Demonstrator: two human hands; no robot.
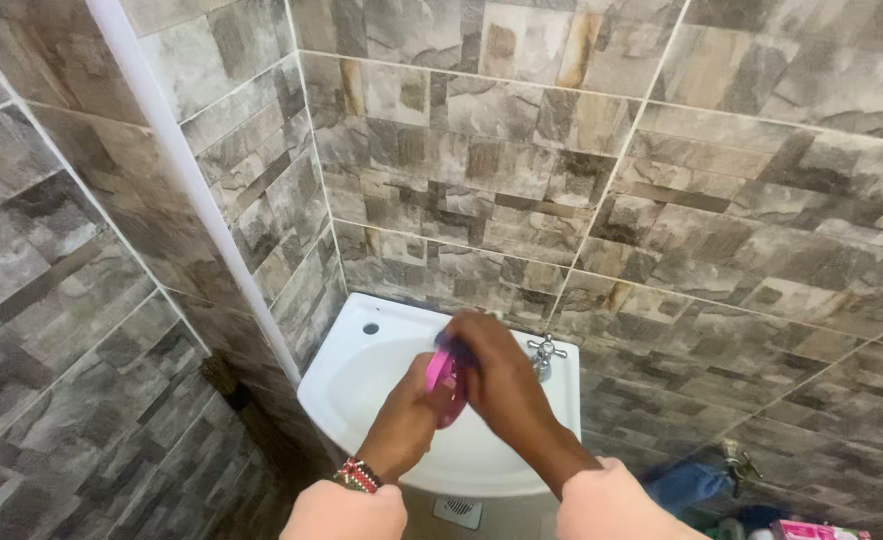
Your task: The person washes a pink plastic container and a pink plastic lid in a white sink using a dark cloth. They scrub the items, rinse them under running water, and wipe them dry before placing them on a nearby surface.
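Both hands, left [412, 415] and right [497, 370], close their grip on the pink brush [444, 380] over the basin [362, 370]; I judge wet fingers could let it slip and drop in.

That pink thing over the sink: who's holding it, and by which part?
Both hands grip the pink object over the white sink: the left hand from below, the right hand over its top. What it is cannot be told.
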